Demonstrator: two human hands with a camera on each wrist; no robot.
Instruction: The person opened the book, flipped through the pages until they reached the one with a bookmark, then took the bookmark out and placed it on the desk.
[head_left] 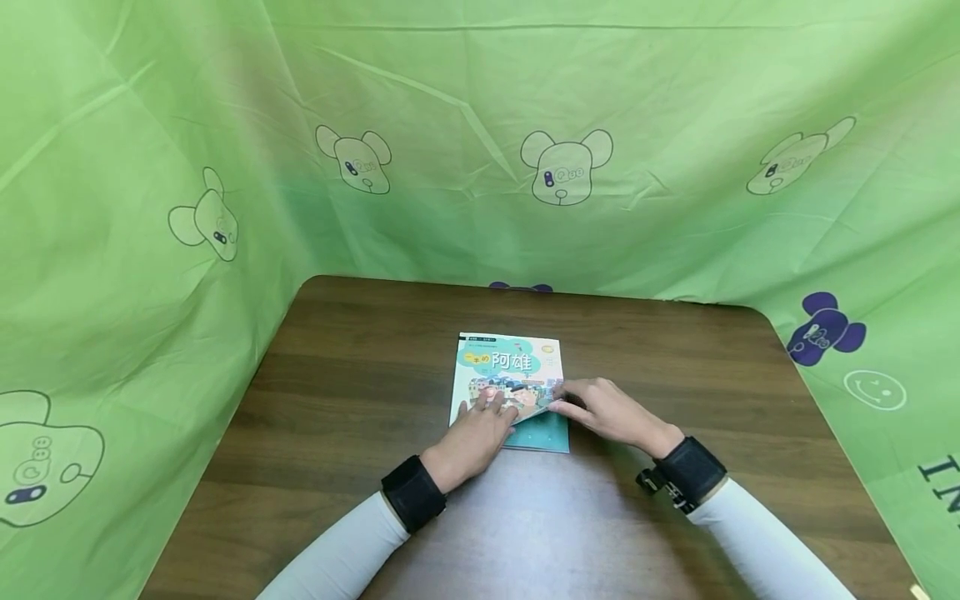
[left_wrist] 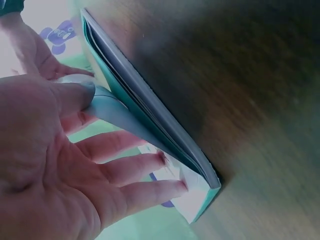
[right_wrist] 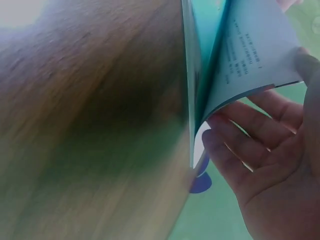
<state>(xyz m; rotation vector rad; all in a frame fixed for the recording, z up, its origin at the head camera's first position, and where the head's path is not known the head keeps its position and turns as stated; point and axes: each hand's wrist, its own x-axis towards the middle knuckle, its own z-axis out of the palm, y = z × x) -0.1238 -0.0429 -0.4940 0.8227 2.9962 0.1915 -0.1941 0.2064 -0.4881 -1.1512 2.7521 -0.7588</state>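
Note:
A thin picture book (head_left: pixel 510 358) with a light blue and white illustrated cover lies on the wooden table, its lower right cover corner lifted. Teal shows beneath the raised cover. My left hand (head_left: pixel 472 437) lies over the cover's lower left part, fingers spread on the outside; its thumb (left_wrist: pixel 82 95) laps onto the inner side at the lower edge. At the right edge, my right hand (head_left: pixel 611 411) pinches the lifted corner. In the right wrist view, that thumb (right_wrist: pixel 306 65) presses the printed inner side (right_wrist: pixel 245 55), with the other fingers behind the cover.
The brown wooden table (head_left: pixel 360 358) extends around the book. A green cloth (head_left: pixel 450 108) with printed bear heads hangs behind and at both sides. Each wrist wears a black band, the left (head_left: pixel 414 493) and the right (head_left: pixel 690 471).

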